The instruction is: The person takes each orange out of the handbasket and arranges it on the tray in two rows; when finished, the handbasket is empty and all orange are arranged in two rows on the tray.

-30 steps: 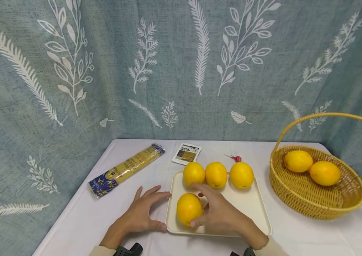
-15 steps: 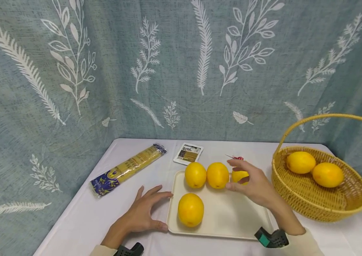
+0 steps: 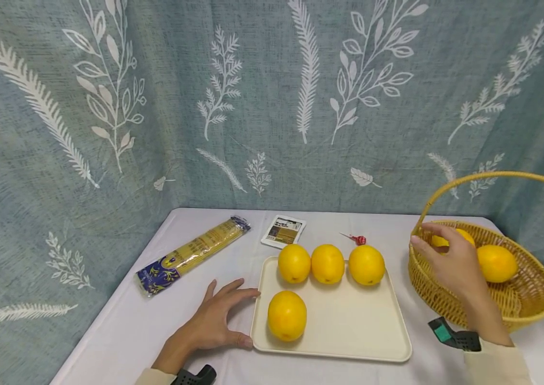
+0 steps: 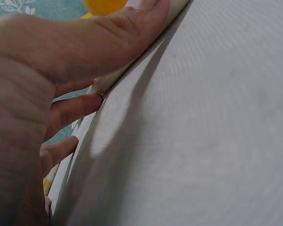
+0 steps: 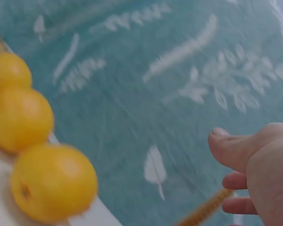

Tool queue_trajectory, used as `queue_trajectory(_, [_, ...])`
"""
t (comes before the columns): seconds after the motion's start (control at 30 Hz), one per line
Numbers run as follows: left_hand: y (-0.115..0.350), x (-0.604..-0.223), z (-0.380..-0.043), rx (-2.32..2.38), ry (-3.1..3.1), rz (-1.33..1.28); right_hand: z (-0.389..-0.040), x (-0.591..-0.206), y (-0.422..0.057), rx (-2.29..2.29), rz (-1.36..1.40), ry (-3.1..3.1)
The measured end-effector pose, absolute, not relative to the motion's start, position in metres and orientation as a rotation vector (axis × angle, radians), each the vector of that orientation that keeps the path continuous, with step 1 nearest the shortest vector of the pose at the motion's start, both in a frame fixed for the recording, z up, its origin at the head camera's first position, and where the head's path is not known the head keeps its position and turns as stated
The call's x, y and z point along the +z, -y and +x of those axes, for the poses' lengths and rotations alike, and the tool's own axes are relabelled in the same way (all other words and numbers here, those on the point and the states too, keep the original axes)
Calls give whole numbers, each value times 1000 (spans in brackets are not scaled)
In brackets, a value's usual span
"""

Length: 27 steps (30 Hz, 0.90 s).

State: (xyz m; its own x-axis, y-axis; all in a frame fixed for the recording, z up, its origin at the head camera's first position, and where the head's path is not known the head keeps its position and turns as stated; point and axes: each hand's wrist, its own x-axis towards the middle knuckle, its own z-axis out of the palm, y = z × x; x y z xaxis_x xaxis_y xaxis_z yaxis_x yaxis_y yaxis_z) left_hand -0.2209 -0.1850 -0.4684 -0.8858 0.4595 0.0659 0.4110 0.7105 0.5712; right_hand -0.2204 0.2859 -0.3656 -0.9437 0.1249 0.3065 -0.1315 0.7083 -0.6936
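My left hand (image 3: 215,321) rests at the left side of the cream tray (image 3: 349,326), its thumb and forefinger spread and touching the rim. Three oranges stand in a row along the tray's back, the right one (image 3: 366,265) by the corner. A fourth orange (image 3: 287,316) sits at the front left of the tray. My right hand (image 3: 457,267) is over the left rim of the wicker basket (image 3: 437,291), thumb and fingers apart, with nothing seen between them. Behind it one orange (image 3: 466,236) is partly hidden; another orange (image 3: 497,263) lies beside it in the basket.
A pack of spaghetti (image 3: 192,255) lies at the back left. Behind the tray are a flat white packet (image 3: 283,231) and a small red-wrapped lollipop (image 3: 360,240). The basket's tall handle (image 3: 498,174) arches over it. A patterned curtain (image 3: 272,107) hangs behind the table.
My right hand has left the front-left orange and moved right, across the tray, to the basket. That orange stays on the tray. My left hand keeps its place.
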Motion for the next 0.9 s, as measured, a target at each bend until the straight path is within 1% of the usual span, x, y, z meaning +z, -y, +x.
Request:
queue_trajectory(0.2, [185, -468, -220, 912, -2830, 702, -227, -376, -320, 1054, -174, 2567])
queue_trajectory(0.4, [184, -468, -220, 918, -2825, 717, -231, -385, -345, 878, -213, 2598])
queue_trajectory(0.53, [183, -468, -221, 914, -2827, 739, -230, -388, -361, 851, -294, 2673])
queue_trajectory(0.73, [182, -468, -222, 907, -2829, 741, -226, -391, -378, 891, -380, 2772])
queue_trajectory(0.9, [183, -469, -222, 912, -2829, 742, -226, -393, -384, 898, -481, 2838])
